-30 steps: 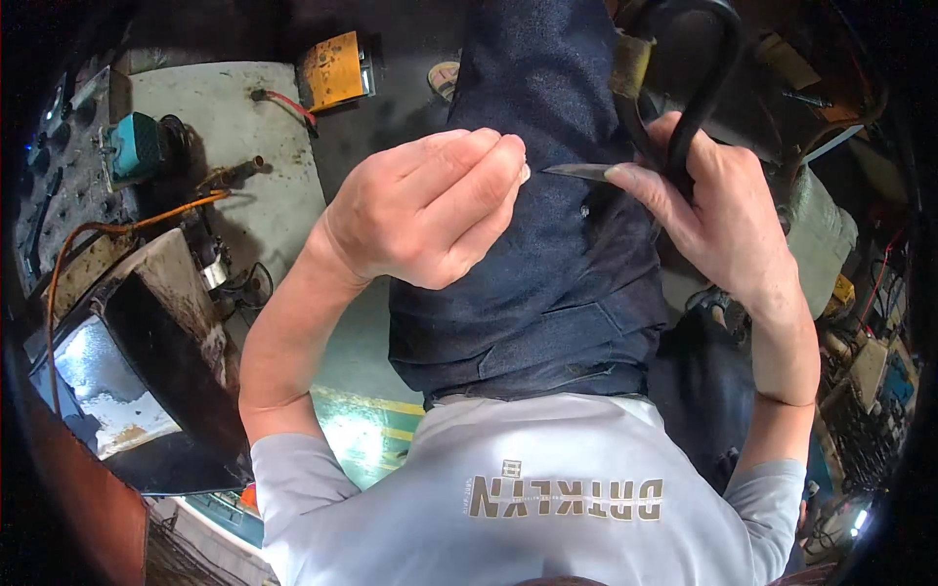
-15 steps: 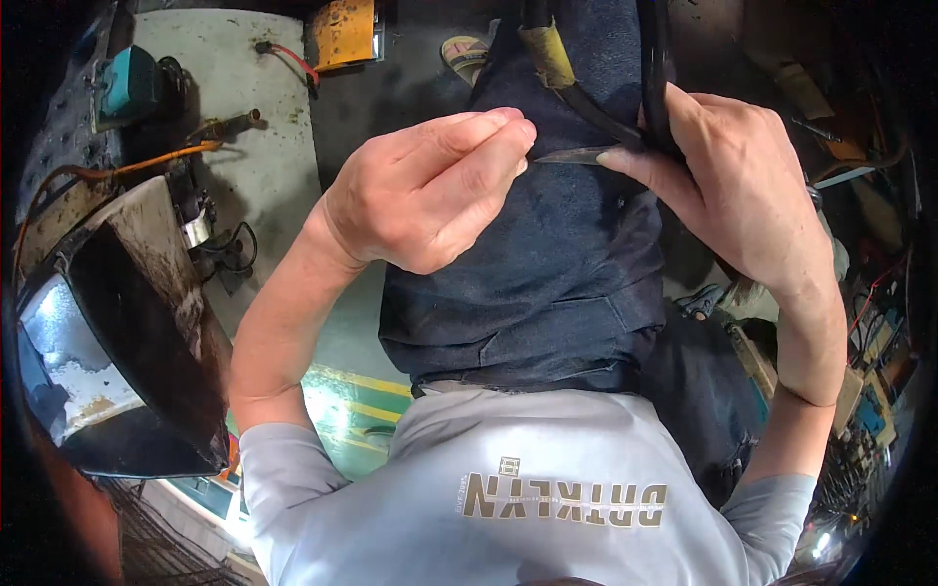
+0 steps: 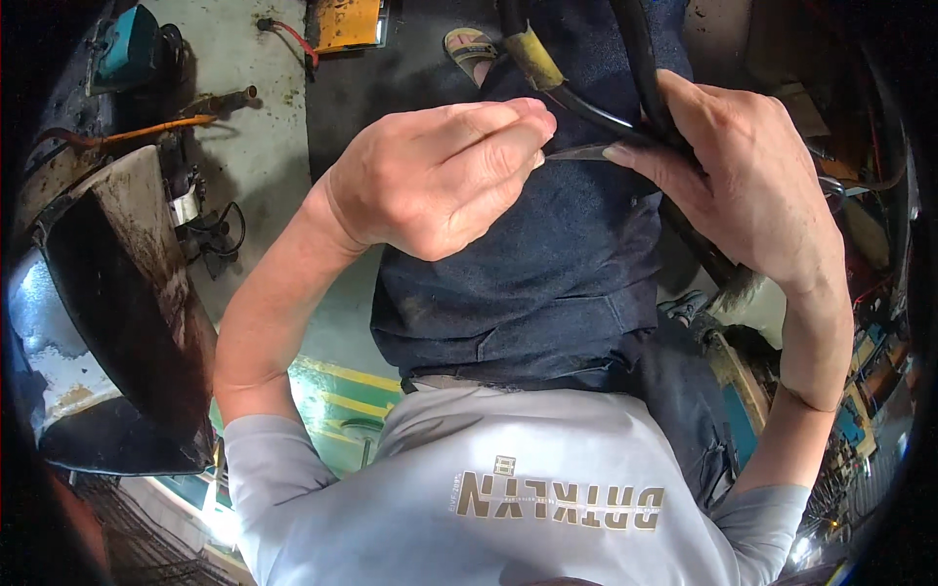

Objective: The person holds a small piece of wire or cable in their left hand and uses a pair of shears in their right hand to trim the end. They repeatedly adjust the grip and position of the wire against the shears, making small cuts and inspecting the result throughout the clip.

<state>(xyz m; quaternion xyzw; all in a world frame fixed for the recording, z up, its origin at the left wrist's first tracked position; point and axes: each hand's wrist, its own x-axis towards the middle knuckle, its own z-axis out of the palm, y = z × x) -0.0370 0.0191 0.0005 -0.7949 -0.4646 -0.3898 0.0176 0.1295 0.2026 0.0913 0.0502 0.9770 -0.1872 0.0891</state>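
My right hand (image 3: 747, 181) is wrapped round a thick black cable (image 3: 640, 68) above my thighs. A thin, pointed grey blade (image 3: 576, 153) sticks out to the left from under its thumb; its handle, if any, is hidden. A yellow band (image 3: 533, 61) wraps another black cable length that runs into the same grip. Below the palm, a dark length ends in a frayed grey tuft (image 3: 740, 289). My left hand (image 3: 445, 181) is closed, fingertips pressed together beside the blade's tip. Whatever those fingers pinch is too small to make out.
To my left stand a black-and-white curved panel (image 3: 127, 322), a teal block-shaped device (image 3: 124, 49) and an orange cord (image 3: 147, 130). An orange plate (image 3: 344, 23) lies ahead on the floor. Cluttered tools and wooden pieces (image 3: 738, 381) fill the right side. A sandalled foot (image 3: 470, 49) shows ahead.
My left hand has shifted slightly right, close to the blade's tip. The cables have swung a little left, and the frayed end below my right hand shows more clearly.
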